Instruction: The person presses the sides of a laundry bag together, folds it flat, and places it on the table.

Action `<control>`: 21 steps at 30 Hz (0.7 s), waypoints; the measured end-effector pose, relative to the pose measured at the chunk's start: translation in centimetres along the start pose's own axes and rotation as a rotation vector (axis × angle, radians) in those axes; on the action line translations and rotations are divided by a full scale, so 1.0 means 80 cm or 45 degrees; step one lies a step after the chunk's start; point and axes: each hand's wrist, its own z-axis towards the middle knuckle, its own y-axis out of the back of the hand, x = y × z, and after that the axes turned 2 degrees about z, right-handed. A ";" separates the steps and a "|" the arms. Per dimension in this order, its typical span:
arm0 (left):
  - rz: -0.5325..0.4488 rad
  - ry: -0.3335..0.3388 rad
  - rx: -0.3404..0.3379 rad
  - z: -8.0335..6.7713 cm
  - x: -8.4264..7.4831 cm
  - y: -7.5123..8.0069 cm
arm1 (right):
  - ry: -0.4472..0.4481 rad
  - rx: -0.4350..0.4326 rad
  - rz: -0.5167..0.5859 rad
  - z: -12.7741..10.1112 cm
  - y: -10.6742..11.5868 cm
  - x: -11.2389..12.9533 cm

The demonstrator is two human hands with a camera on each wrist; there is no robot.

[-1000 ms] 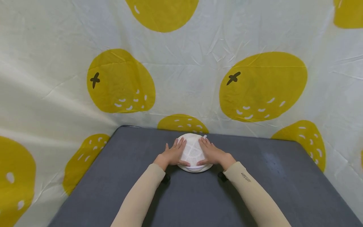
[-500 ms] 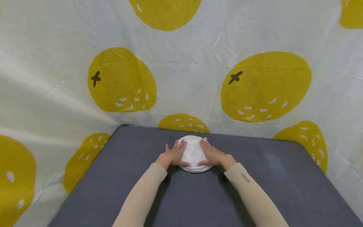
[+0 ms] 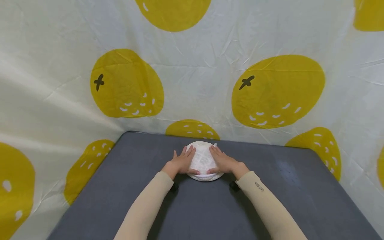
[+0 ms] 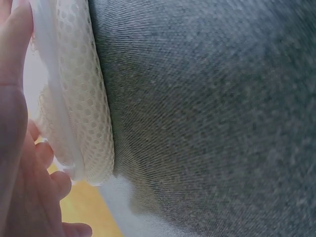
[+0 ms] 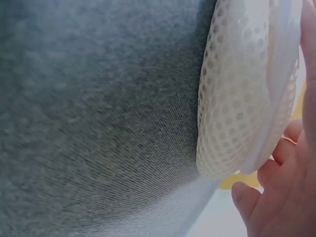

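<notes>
A round white mesh pouch (image 3: 204, 160) lies flat on the grey cloth-covered table (image 3: 270, 206) near its far edge. My left hand (image 3: 181, 163) rests flat on the pouch's left side, fingers straight, thumb along the near rim. My right hand (image 3: 223, 162) lies flat on its right side in the same way. In the left wrist view the mesh edge (image 4: 79, 98) shows beside my palm (image 4: 19, 163). The right wrist view shows the pouch's rim (image 5: 237, 98) and my fingers (image 5: 276, 197) over it.
A white sheet with large yellow fruit prints (image 3: 279, 90) hangs behind and to both sides of the table. A small white tab (image 3: 214, 145) sticks out at the pouch's far right rim. Grey surface stretches left, right and toward me.
Both hands stay flat on the pouch; only the head view shifted slightly.
</notes>
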 end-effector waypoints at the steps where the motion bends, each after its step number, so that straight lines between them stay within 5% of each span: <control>1: 0.003 0.000 -0.003 -0.001 0.000 -0.001 | 0.002 -0.003 -0.002 -0.001 -0.001 -0.001; 21: -0.038 -0.012 -0.130 -0.016 0.004 -0.009 | 0.034 -0.146 0.053 -0.035 -0.005 0.016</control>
